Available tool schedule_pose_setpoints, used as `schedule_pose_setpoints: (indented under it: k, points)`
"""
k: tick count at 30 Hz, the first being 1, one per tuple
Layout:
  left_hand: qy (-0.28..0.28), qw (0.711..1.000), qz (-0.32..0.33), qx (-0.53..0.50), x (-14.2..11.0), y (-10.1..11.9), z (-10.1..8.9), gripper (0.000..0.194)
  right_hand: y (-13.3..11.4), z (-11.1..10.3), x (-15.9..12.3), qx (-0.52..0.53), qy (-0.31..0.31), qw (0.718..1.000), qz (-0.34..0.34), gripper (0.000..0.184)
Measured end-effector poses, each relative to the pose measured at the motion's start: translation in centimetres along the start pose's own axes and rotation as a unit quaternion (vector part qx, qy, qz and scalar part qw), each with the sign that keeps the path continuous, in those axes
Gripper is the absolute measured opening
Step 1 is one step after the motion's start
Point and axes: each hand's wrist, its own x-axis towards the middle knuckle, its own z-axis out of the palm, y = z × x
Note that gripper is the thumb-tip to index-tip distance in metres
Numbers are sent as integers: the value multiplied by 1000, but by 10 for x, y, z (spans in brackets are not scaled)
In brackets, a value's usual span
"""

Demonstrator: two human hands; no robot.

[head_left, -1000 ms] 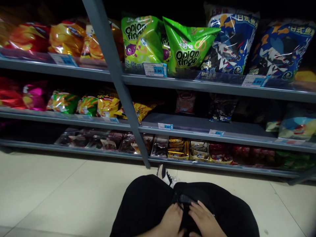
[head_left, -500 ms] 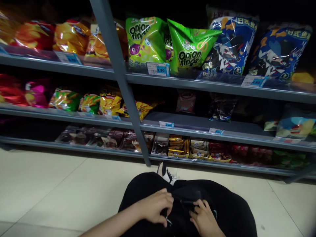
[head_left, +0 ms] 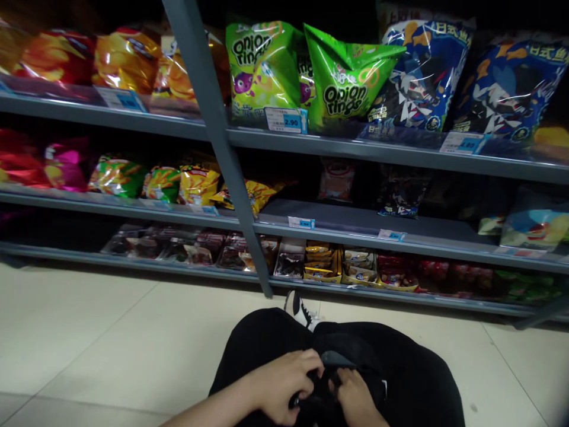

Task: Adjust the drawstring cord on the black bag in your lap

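Note:
I am crouched in front of a snack shelf. My left hand and my right hand are both low at my lap, fingers curled on a small black object resting against my black trousers. The object is dark and mostly hidden by my fingers. Two green onion rings bags stand on the upper shelf straight ahead, well above my hands. A black and white shoe pokes out in front of my knees.
Grey metal shelves hold blue snack bags, orange and red bags and small packets. Boxed sweets fill the bottom shelf. A slanted grey upright crosses the shelves. Pale floor tiles lie at the left.
My left forearm has come into view from the lower left, and both hands have shifted and closed in on the black object at my lap. The view moved slightly.

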Motion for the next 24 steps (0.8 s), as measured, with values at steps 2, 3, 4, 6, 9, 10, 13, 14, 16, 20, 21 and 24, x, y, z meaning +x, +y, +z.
schedule_pose_setpoints:
  k: [2, 3, 4, 6, 9, 10, 13, 14, 16, 20, 21, 24]
  points:
    - [-19, 999, -38, -10, 3, 2, 5, 29, 4, -1, -2, -13, 26, 999, 21, 11]
    - [-16, 998, -65, -4, 8, 3, 7, 29, 6, -5, -2, -16, 33, 999, 13, 11]
    - [3, 996, -91, 8, 14, 4, 10, 27, 6, -12, -3, -9, 42, 999, -7, 12]
    - [67, 990, -121, 36, 30, 7, 14, 15, 8, -35, -5, 21, 68, 996, -55, 17]
    - [135, 983, -114, 44, 57, 14, 20, 17, 19, -80, -15, 100, 100, 987, -80, 20]
    - [148, 982, -110, 33, 64, 17, 22, 24, 25, -96, -21, 126, 101, 985, -54, 19]
    - [167, 982, -92, -13, 83, 26, 36, 29, 46, -128, -40, 146, 86, 970, 176, 26]
    - [159, 983, -84, -21, 88, 29, 43, 29, 52, -133, -45, 144, 66, 951, 264, 25]
    - [124, 990, -71, -10, 99, 31, 59, 37, 60, -134, -51, 147, 11, 913, 381, 26]
    - [41, 995, -36, 86, 110, 25, 94, 26, 61, -122, -50, 213, -66, 887, 404, 29]
    - [28, 994, -18, 99, 110, 22, 101, 26, 60, -120, -48, 231, -76, 881, 406, 28]
    - [85, 990, 23, 106, 103, 16, 118, 35, 64, -123, -47, 288, -94, 858, 415, 25]
